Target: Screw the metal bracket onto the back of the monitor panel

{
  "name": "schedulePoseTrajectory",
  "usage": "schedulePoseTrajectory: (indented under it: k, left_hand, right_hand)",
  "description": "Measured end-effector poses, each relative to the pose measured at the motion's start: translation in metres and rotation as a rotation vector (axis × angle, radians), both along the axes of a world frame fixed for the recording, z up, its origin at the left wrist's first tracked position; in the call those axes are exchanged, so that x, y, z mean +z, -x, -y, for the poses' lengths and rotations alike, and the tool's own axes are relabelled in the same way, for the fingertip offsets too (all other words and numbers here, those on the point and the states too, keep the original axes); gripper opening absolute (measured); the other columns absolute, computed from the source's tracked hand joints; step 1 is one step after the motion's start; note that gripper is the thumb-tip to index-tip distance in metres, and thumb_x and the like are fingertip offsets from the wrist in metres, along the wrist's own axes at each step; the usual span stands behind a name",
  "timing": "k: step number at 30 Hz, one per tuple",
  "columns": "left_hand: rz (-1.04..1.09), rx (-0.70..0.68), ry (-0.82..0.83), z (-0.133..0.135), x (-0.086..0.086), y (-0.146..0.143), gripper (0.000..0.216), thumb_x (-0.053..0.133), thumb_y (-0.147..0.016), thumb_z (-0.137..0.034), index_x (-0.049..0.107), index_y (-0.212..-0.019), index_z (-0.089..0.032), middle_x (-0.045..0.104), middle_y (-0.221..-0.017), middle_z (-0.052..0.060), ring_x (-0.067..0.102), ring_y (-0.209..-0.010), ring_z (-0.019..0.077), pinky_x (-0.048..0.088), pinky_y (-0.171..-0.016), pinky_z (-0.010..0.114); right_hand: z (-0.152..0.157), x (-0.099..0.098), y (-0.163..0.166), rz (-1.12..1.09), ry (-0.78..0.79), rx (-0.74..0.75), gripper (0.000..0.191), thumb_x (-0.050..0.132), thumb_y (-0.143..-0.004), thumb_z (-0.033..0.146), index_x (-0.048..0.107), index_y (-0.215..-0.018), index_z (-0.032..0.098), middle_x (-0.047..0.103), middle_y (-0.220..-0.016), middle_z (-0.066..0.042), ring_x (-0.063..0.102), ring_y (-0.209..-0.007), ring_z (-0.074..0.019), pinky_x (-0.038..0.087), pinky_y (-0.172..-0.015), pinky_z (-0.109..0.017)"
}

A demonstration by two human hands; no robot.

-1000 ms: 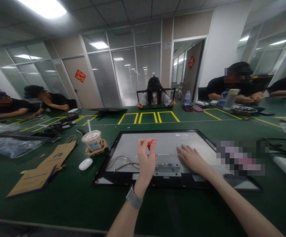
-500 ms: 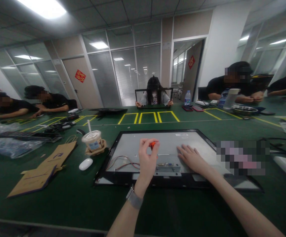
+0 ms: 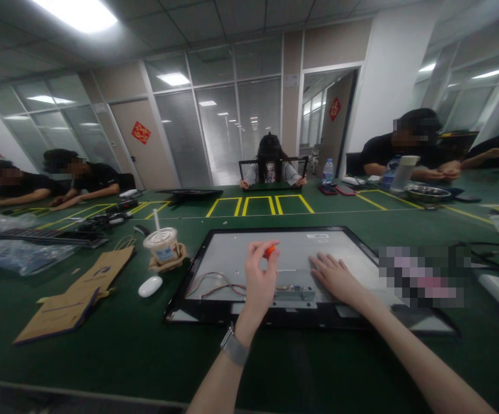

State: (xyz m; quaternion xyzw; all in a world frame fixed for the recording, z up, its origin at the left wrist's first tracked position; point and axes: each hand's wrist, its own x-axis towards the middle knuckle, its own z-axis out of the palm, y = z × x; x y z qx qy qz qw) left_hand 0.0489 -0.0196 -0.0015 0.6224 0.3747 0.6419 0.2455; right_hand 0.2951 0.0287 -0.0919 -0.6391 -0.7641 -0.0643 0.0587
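A flat display panel (image 3: 275, 247), with a silver back and black frame, lies on the green table in front of me. My left hand (image 3: 261, 270) is raised above its middle, fingers and thumb closed round the orange handle of a screwdriver (image 3: 270, 250); the hand hides the shaft. Flat on the panel's back, right of centre, rests my right hand (image 3: 333, 276), fingers stretched out and holding nothing. Between the hands, near the panel's front edge, is a metal bracket (image 3: 295, 297) with connectors. Thin red and dark wires (image 3: 215, 287) run left from it.
Left of the panel are a lidded drink cup (image 3: 162, 247) with a straw, a white mouse (image 3: 150, 286) and a brown paper bag (image 3: 70, 299). A blurred-out object (image 3: 422, 276) lies to the right. Across the table, a person holds up a black frame (image 3: 273, 187); others sit at both sides.
My left hand has shifted slightly, and more of the orange handle shows between its fingers. My right hand stays in place. The frame held by the person opposite has tilted and lowered slightly.
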Motion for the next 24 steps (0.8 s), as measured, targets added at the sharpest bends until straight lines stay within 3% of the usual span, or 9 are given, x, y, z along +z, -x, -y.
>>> schedulePoseTrajectory:
  k: [5,11,19,24]
  left_hand:
    - [0.046,-0.082,0.072,0.0022,0.0007,-0.0009,0.035,0.042,-0.103,-0.037,0.066,-0.122,-0.021,0.068,-0.1,0.007,0.064,-0.087,0.017,0.052,-0.078,0.029]
    - [0.113,-0.061,0.058,-0.0001,-0.0011,-0.0018,0.034,0.043,-0.103,-0.036,0.06,-0.128,-0.02,0.07,-0.103,0.008,0.066,-0.094,0.0173,0.052,-0.086,0.031]
    - [0.042,0.056,-0.012,-0.0011,-0.0008,0.0005,0.017,0.069,-0.088,-0.035,0.074,-0.097,-0.021,0.06,-0.094,0.004,0.062,-0.084,0.017,0.053,-0.083,0.033]
    - [0.075,0.061,-0.015,0.0027,0.0044,0.0012,0.027,0.049,-0.099,-0.034,0.073,-0.098,-0.02,0.067,-0.101,0.007,0.064,-0.094,0.0191,0.052,-0.086,0.032]
  right_hand:
    - [0.0006,0.0015,0.0012,-0.01,0.02,-0.007,0.056,0.025,-0.102,0.041,0.046,-0.151,0.021,0.045,-0.157,-0.016,0.041,-0.143,-0.0377,0.034,-0.112,-0.062]
    - [0.0027,0.0038,0.0024,-0.011,0.007,-0.005,0.055,0.027,-0.102,0.039,0.048,-0.15,0.022,0.046,-0.156,-0.016,0.042,-0.142,-0.0373,0.034,-0.112,-0.06]
    - [0.0028,0.0023,0.0024,-0.005,-0.005,0.008,0.055,0.027,-0.102,0.039,0.048,-0.149,0.021,0.046,-0.155,-0.017,0.042,-0.142,-0.0385,0.035,-0.111,-0.062]
    - [0.0017,0.0011,0.0019,0.009,0.004,0.006,0.056,0.026,-0.101,0.038,0.048,-0.15,0.02,0.046,-0.156,-0.017,0.042,-0.142,-0.0396,0.035,-0.111,-0.062]
